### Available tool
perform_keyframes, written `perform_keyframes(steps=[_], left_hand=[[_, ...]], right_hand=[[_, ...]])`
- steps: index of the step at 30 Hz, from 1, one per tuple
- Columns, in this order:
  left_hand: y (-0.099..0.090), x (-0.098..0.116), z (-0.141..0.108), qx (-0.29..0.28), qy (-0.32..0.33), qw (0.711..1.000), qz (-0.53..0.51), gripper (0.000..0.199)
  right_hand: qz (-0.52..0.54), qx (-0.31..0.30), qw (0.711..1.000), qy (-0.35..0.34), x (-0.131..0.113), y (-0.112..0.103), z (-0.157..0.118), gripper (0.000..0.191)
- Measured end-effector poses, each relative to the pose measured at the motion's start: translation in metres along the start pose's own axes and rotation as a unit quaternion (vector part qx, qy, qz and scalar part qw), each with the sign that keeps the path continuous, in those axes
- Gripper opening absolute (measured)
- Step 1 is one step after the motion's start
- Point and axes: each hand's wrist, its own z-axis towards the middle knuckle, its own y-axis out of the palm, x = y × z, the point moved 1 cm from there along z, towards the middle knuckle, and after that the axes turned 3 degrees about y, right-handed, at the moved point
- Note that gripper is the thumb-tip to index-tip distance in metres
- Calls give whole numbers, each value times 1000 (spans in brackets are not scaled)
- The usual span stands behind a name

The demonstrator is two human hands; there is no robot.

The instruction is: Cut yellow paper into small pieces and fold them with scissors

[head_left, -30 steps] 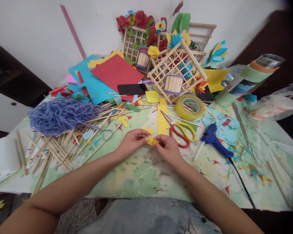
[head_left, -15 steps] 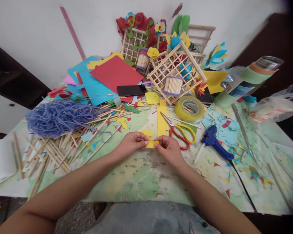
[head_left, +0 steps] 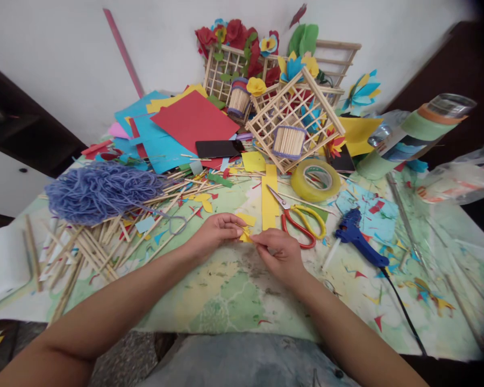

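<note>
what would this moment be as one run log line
left hand: pinching small yellow paper piece | right hand: pinching same piece | near right hand: red-and-yellow-handled metal scissors

Bare arms here, left forearm (head_left: 139, 293) slanting in from bottom left with a creased elbow, right forearm (head_left: 342, 320) from bottom right. Left hand's (head_left: 218, 236) kinda half curled, thumb up against the fingers. Right hand's (head_left: 281, 252) pinching too, fingertips super close to the left's.
</note>
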Motion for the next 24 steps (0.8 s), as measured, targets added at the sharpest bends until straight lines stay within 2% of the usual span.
perform_keyframes(steps=[3,7,16,24], left_hand=[[-1,0,0,-11,-1,1000,-7,27],[-3,-1,0,-24,14,1000,1,22],[-6,-2,3,-54,0,998,41,20],[-6,-2,2,-48,0,998,31,28]], right_hand=[[-28,-15,999,-40,-1,-1,0,28],[-41,-24,998,-51,-1,-2,0,28],[-22,-8,1000,-19,-3,-2,-1,27],[-34,-39,999,-12,-3,-1,-1,29]])
